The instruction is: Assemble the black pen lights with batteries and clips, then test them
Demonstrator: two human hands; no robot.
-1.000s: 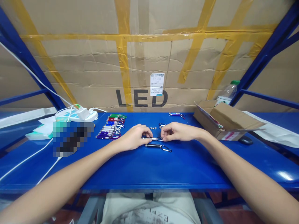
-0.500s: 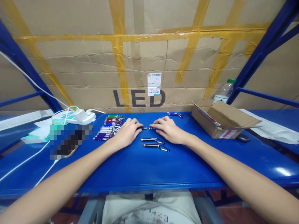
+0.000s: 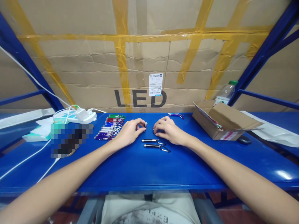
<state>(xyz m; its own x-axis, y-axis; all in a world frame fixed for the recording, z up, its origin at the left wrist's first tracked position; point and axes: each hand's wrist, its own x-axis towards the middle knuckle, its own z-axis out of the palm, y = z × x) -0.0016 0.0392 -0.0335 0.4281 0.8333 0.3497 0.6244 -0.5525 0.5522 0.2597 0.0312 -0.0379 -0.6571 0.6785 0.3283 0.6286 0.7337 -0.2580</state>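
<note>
My left hand is closed in a pinch on a small keychain flashlight; its silver end stands up past the fingertips and the rest is hidden. Across a small gap, my right hand rests low with its fingers curled together; what they hold, if anything, is hidden. Just in front of both hands lie two black keychain flashlights with carabiner clips, side by side. A row of green, red, blue, silver and purple keychain flashlights lies left of my left hand. One purple flashlight lies behind my right hand.
An open cardboard box stands right, with a dark computer mouse beside it and a plastic bottle behind. On the left are a white power strip, cables and a blurred-out phone. A large taped carton closes off the back.
My left hand has turned the flashlight from lying flat, pointing right, to end up. My right fingers have curled in, and the small shiny pieces by them no longer show.
</note>
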